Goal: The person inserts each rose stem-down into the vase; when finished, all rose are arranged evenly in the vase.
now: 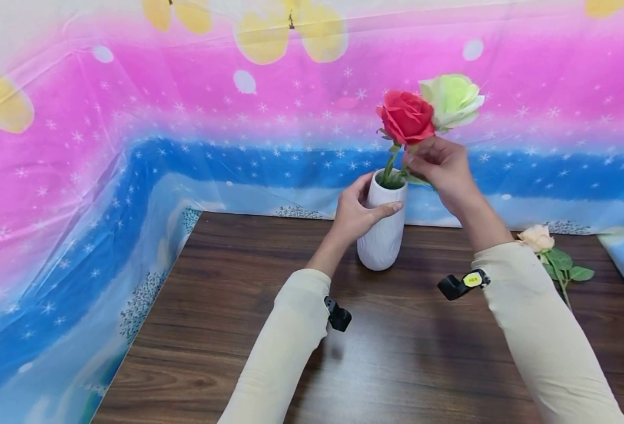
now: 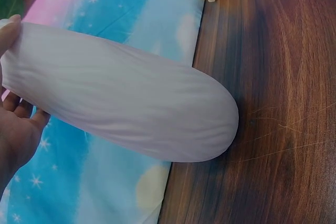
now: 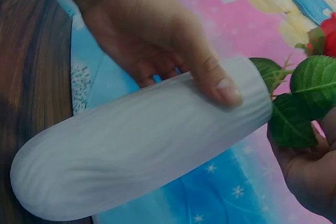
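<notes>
My left hand (image 1: 355, 211) grips a ribbed white vase (image 1: 382, 244) around its upper part, thumb across the front. A red rose (image 1: 407, 118) stands with its stem inside the vase mouth. Behind it to the right is a pale green rose (image 1: 452, 101), its stem mostly hidden by my right hand (image 1: 446, 169). That hand pinches the pale green rose's stem just above the rim. In the right wrist view, green leaves (image 3: 315, 85) hang at the vase opening, close to the right fingers. The vase's base is near the dark tabletop in the left wrist view.
A cream rose (image 1: 537, 238) with leaves lies at the right on the dark wooden table (image 1: 248, 282), partly behind the right sleeve. A pink and blue patterned cloth (image 1: 211, 153) hangs along the table's back and left edges. Each sleeve carries a black wrist camera (image 1: 338, 315).
</notes>
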Motion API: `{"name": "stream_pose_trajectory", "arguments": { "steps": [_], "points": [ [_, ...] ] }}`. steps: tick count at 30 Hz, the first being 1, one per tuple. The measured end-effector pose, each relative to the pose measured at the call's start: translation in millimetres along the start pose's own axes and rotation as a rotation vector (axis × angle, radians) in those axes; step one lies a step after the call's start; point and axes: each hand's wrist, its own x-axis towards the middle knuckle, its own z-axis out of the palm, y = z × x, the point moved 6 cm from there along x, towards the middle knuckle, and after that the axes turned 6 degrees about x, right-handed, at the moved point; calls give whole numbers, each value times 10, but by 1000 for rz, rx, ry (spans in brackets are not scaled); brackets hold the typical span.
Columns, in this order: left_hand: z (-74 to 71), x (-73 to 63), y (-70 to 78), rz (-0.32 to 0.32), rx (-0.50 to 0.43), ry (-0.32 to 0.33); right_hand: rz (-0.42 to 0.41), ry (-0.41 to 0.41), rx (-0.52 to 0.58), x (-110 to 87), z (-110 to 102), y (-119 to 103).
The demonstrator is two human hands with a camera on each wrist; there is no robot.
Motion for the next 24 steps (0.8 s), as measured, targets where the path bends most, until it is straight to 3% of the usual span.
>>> {"name": "stream_pose_trajectory", "arguments": {
  "steps": [4, 12, 16, 21, 24],
  "points": [
    [4, 3, 2, 11, -1, -4, 54, -5, -155, 4, -3, 79],
    [6, 3, 5, 20, -5, -2, 100, -68, -282, 9, 23, 154],
    [8, 3, 7, 19, -12, -1, 97, -83, -225, -15, 6, 167],
    [7, 2, 15, 13, -20, 1, 116, -86, -23, -69, -14, 207],
    [7, 5, 12, 2, -13, 5, 169, -75, -66, -115, -42, 261]
  ]
}}
